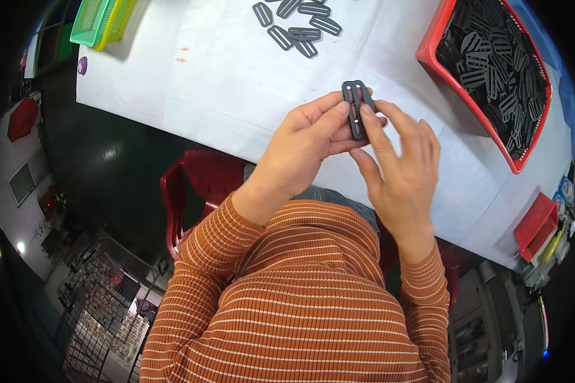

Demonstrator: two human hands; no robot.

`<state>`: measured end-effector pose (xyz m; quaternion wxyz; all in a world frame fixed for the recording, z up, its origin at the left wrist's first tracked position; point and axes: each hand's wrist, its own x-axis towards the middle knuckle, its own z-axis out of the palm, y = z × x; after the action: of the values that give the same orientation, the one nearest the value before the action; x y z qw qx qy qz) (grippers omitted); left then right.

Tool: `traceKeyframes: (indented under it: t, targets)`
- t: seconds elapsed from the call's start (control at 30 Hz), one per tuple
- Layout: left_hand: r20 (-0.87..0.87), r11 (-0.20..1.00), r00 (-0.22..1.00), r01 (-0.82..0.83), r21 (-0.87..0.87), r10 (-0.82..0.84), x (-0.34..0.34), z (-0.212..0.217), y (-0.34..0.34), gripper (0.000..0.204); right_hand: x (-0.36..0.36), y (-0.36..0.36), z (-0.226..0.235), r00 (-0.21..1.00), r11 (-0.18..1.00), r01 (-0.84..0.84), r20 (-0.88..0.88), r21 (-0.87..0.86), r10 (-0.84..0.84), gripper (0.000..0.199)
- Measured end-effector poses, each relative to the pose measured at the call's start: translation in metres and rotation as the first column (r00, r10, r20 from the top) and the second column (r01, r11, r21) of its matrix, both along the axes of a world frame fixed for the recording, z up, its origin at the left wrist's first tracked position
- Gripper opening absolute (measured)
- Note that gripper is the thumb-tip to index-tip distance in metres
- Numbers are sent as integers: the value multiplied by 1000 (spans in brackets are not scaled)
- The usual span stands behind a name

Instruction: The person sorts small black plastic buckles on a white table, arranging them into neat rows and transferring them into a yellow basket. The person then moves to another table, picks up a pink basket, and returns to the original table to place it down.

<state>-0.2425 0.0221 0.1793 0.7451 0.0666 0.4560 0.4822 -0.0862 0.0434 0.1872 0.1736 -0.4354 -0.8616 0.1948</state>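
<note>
Above the near edge of the white-covered table, my left hand [300, 143] pinches a black strap slider buckle [356, 113], with the thumb on its face and the fingers behind. The buckle stands nearly upright and shows long slots. From the right, my right hand [402, 159] meets it: one fingertip rests on its face and another finger reaches its upper right edge. That hand's thumb stays apart, below the buckle. Farther off on the table lie several loose black buckles [305, 34], some cut off by the top edge of the view.
A red basket [430, 62] full of black slotted pieces stands at the right. Green and yellow baskets [99, 22] sit at the far left table corner. A red container [535, 226] is by the right edge. Left of me stands a red plastic chair [201, 179].
</note>
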Motion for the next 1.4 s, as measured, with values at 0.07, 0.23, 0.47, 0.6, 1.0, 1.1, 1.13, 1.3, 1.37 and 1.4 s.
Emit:
traceKeyframes:
  t: [0.07, 0.23, 0.47, 0.6, 1.0, 1.1, 1.13, 1.3, 1.37, 1.4]
  targets:
    - [-39, 999, 999, 6, 53, -4, 3, -1, -4, 39, -6, -4, -4, 995, 1000, 20, 100, 12, -21, 49]
    - [-46, 999, 999, -5, 42, 7, 4, -7, -12, 36, -2, -9, -13, 997, 999, 5, -80, 37, -2, 40]
    - [-55, 991, 990, -125, 51, 127, 17, -4, -22, 34, -4, -12, -17, 989, 999, 31, -148, 17, -28, 40]
    - [-217, 996, 972, -76, 51, 86, 22, -4, -31, 33, -11, -15, -2, 993, 982, 69, -79, -174, -84, 39]
    - [-121, 992, 984, -126, 26, 128, 16, -8, -28, 31, -7, -13, -21, 972, 999, 2, -234, -49, -13, 31]
    - [128, 997, 992, 5, -76, 5, -10, -21, -29, 34, -1, -7, -23, 965, 989, -80, -259, -123, 46, 33]
    - [326, 998, 945, 15, -61, 6, -20, -28, -25, 37, 6, 1, -18, 955, 981, -149, -277, -127, 109, 33]
    - [135, 984, 975, 176, -3, -174, -29, -15, -12, 38, 19, 32, -16, 858, 958, -212, -506, -193, 89, 33]
    - [-63, 1000, 998, 26, -11, -26, -16, -6, -2, 38, 22, 31, -27, 855, 920, 60, -455, -387, -247, 32]
    - [-104, 1000, 995, -1, -4, 0, -13, -4, 0, 38, 20, 29, -29, 816, 846, 152, -418, -511, -399, 32]
